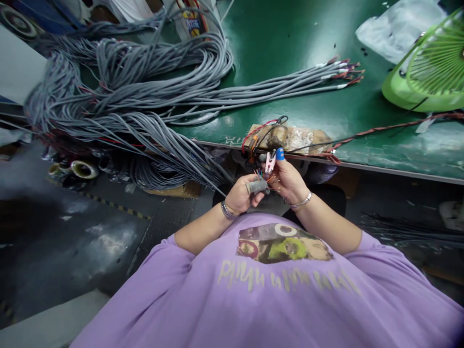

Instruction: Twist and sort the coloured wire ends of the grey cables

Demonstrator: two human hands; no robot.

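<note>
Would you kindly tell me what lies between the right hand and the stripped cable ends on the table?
In the head view, a brownish wrapped block with red and black wires sits at the table's edge, beyond the right hand.

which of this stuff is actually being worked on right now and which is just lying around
In hand: grey cable end in the left hand; its coloured wires by the right hand; pink clip.
Lying about: grey cable bundles, green fan, plastic bag, tape rolls.
</note>
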